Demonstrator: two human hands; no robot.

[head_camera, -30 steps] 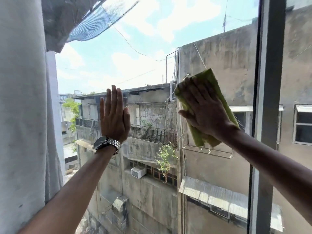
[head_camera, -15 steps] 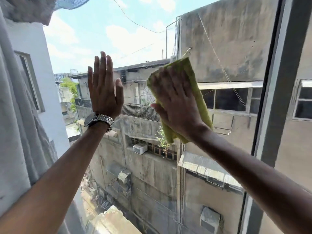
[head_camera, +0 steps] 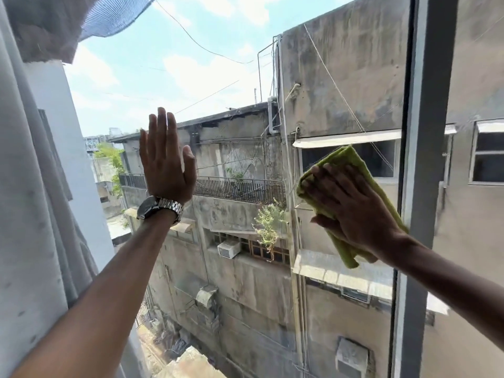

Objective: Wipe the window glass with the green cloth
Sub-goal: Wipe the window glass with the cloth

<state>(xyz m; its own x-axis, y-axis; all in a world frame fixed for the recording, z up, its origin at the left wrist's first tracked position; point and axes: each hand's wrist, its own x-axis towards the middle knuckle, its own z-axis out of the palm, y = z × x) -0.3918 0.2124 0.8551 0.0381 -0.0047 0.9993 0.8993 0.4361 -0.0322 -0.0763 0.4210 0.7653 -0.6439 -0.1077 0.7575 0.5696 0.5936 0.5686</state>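
Pressing flat against the pane, the right hand [head_camera: 351, 211] has its fingers spread wide over the green cloth [head_camera: 351, 165], pinning it to the window glass [head_camera: 218, 64] rather than gripping it; no fist, just an open palm bearing down. The cloth sits folded under that palm, its top corner poking up past the fingertips and its bottom edge hanging out below the wrist, right up beside the grey window frame [head_camera: 425, 159] at the pane's right side. The left hand [head_camera: 166, 162] is well apart from it, empty, fingers together and pointing up, palm laid on the glass as a brace, with a metal wristwatch [head_camera: 159, 208] at the wrist. A pale curtain [head_camera: 30, 214] hangs at the left edge of the window.

From where I stand the cloth looks soft, light and floppy, some sort of microfibre, so it will bunch or slide out from under the hand unless the pressure stays broad and even. The best hold, I'd say, is the one in use: palm centred on the folded pad, fingers fanned to keep the edges down. The glass is stiff and smooth but breakable, so steady moderate pressure seems wiser than leaning hard, especially this high above the alley
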